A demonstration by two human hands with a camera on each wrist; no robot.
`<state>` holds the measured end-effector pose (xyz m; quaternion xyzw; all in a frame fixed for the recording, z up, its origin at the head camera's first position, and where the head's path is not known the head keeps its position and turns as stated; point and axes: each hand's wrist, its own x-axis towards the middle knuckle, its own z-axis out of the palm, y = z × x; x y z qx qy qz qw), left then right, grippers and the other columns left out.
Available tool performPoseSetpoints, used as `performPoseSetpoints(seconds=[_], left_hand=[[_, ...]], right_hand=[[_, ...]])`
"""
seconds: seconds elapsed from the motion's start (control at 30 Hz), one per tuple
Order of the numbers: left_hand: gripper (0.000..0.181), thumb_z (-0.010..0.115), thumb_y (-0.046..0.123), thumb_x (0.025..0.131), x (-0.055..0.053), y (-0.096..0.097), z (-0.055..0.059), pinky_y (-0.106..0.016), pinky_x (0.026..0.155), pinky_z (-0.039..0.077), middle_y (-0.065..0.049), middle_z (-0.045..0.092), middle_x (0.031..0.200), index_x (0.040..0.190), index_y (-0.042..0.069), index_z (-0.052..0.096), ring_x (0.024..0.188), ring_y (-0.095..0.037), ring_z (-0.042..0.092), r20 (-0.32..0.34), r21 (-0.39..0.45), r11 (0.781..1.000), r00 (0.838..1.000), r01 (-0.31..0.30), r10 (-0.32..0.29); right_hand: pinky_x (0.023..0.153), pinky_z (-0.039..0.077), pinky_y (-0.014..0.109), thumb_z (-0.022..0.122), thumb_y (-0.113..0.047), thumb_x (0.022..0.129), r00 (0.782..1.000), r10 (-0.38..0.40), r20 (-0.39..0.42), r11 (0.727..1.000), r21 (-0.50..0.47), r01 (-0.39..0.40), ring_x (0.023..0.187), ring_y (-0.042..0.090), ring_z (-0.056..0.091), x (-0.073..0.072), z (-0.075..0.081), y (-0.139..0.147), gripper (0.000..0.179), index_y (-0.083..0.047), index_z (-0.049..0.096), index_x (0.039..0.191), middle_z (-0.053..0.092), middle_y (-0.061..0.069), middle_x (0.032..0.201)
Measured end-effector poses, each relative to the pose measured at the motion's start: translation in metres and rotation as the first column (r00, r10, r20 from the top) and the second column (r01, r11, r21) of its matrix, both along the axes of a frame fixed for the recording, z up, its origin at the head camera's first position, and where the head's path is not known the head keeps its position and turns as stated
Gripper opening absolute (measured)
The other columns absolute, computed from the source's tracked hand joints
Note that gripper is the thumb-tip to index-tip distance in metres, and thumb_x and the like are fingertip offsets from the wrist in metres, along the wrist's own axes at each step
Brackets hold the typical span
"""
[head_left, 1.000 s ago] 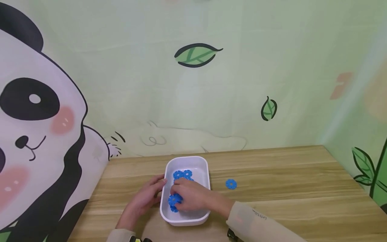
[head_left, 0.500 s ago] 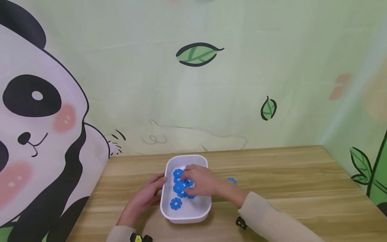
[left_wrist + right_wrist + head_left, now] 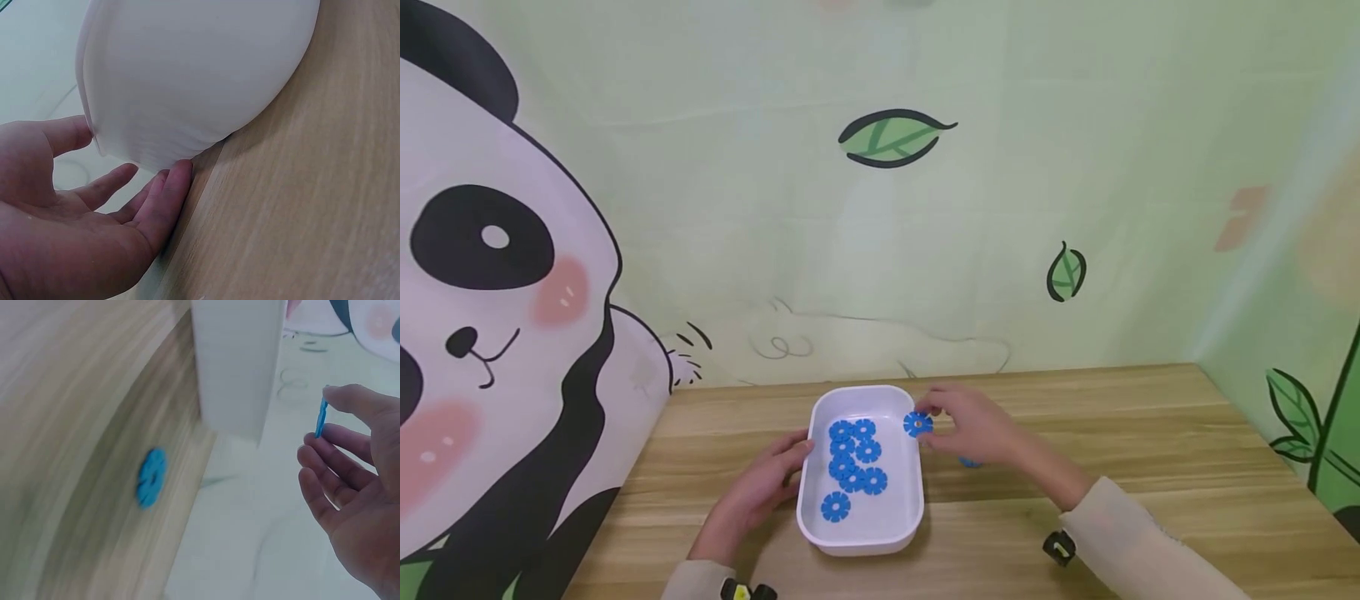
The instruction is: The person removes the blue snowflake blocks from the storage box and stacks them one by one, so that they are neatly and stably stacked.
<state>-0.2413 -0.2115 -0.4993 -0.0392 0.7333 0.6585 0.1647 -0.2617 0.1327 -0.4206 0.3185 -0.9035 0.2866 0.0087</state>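
A white plastic tub (image 3: 887,518) stands on the wooden table with several blue snowflake discs (image 3: 836,506) lying flat inside. My left hand (image 3: 760,492) touches the tub's left side; in the left wrist view the thumb meets the rim and the fingertips lie low against the wall. At the tub's right rim my right hand (image 3: 973,427) pinches one blue snowflake disc (image 3: 917,424) between thumb and fingers, edge-on in the right wrist view (image 3: 322,417). Another blue snowflake disc (image 3: 152,478) lies on the table, partly hidden under the right hand in the head view.
The wooden table (image 3: 1112,450) runs back to a fabric wall printed with a panda (image 3: 490,333) and leaves (image 3: 891,140). Black bands (image 3: 1060,547) circle both wrists.
The right hand, earlier down among the discs in the tub, has risen and moved right to the rim with one snowflake disc in its fingers. My left hand stays at the tub's side.
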Motion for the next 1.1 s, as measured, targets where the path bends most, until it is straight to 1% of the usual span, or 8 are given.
performPoseSetpoints(seconds=[0.1,0.2,0.3,0.47,0.67,0.83,0.97,1.1], left_hand=[[0.065,0.058,0.040,0.109,0.000,0.000,0.001,-0.062,0.116,0.042,-0.027,0.043,0.160,0.161,0.006,0.038,0.148,-0.046,0.042,0.001,-0.001,1.000,1.000,0.000,0.000],[0.065,0.059,0.040,0.109,0.001,0.001,0.001,-0.061,0.116,0.042,-0.026,0.043,0.161,0.161,0.007,0.039,0.148,-0.045,0.041,0.003,0.002,1.000,1.000,-0.001,0.001],[0.065,0.059,0.040,0.109,0.000,0.000,0.001,-0.062,0.116,0.042,-0.026,0.043,0.161,0.161,0.007,0.039,0.148,-0.046,0.040,0.002,0.003,1.000,1.000,-0.002,0.002],[0.067,0.059,0.041,0.109,-0.001,0.000,0.000,-0.061,0.116,0.042,-0.026,0.043,0.161,0.161,0.006,0.039,0.148,-0.046,0.041,-0.002,0.009,1.000,1.000,0.002,-0.002],[0.067,0.059,0.044,0.108,-0.001,-0.001,-0.001,-0.059,0.116,0.044,-0.025,0.044,0.161,0.161,0.007,0.040,0.147,-0.045,0.043,0.006,-0.003,1.000,1.000,0.003,-0.003],[0.067,0.059,0.044,0.108,-0.001,-0.001,0.000,-0.059,0.115,0.044,-0.024,0.044,0.160,0.161,0.008,0.040,0.146,-0.044,0.044,0.008,-0.003,1.000,1.000,0.002,-0.002],[0.067,0.060,0.044,0.108,-0.001,-0.001,-0.001,-0.059,0.116,0.044,-0.024,0.045,0.160,0.161,0.008,0.040,0.147,-0.044,0.044,0.006,-0.001,1.000,1.000,-0.002,0.002],[0.067,0.060,0.044,0.108,-0.001,-0.001,-0.002,-0.059,0.117,0.043,-0.023,0.045,0.160,0.161,0.008,0.041,0.147,-0.044,0.043,0.009,0.001,1.000,1.000,-0.007,0.007]], right_hand=[[0.092,0.061,0.046,0.083,-0.021,0.092,1.000,-0.015,-0.014,1.000,-0.019,0.014,0.105,0.028,0.066,-0.001,-0.004,0.016,0.027,-0.009,0.075,0.115,0.070,-0.002,0.108],[0.090,0.061,0.045,0.084,-0.019,0.092,0.999,-0.017,-0.045,1.000,-0.021,0.016,0.102,0.027,0.066,-0.002,-0.012,0.030,0.025,-0.007,0.076,0.112,0.069,0.000,0.105],[0.088,0.061,0.046,0.084,-0.015,0.091,0.998,-0.011,-0.056,1.000,-0.015,0.010,0.099,0.027,0.066,-0.005,-0.025,0.044,0.025,-0.004,0.075,0.111,0.068,0.002,0.104],[0.089,0.061,0.044,0.084,-0.014,0.092,0.999,-0.024,-0.036,0.999,0.026,0.025,0.099,0.025,0.066,-0.007,-0.049,0.064,0.026,-0.001,0.075,0.112,0.069,0.004,0.104],[0.090,0.060,0.043,0.084,-0.017,0.092,0.996,-0.028,-0.080,0.997,0.071,0.034,0.100,0.021,0.067,-0.008,-0.071,0.075,0.027,-0.003,0.076,0.113,0.069,0.001,0.104],[0.089,0.060,0.042,0.085,-0.019,0.091,0.996,-0.002,-0.092,0.998,0.068,0.008,0.100,0.019,0.066,-0.010,-0.075,0.075,0.026,-0.005,0.076,0.111,0.070,0.001,0.105],[0.088,0.059,0.041,0.085,-0.020,0.092,0.997,0.016,-0.079,0.996,0.091,-0.009,0.100,0.019,0.064,-0.009,-0.074,0.074,0.025,-0.006,0.076,0.111,0.071,0.000,0.105],[0.087,0.058,0.040,0.085,-0.019,0.091,0.997,0.013,-0.073,0.995,0.097,-0.006,0.099,0.019,0.064,-0.006,-0.073,0.073,0.025,-0.006,0.076,0.111,0.071,0.000,0.104]])
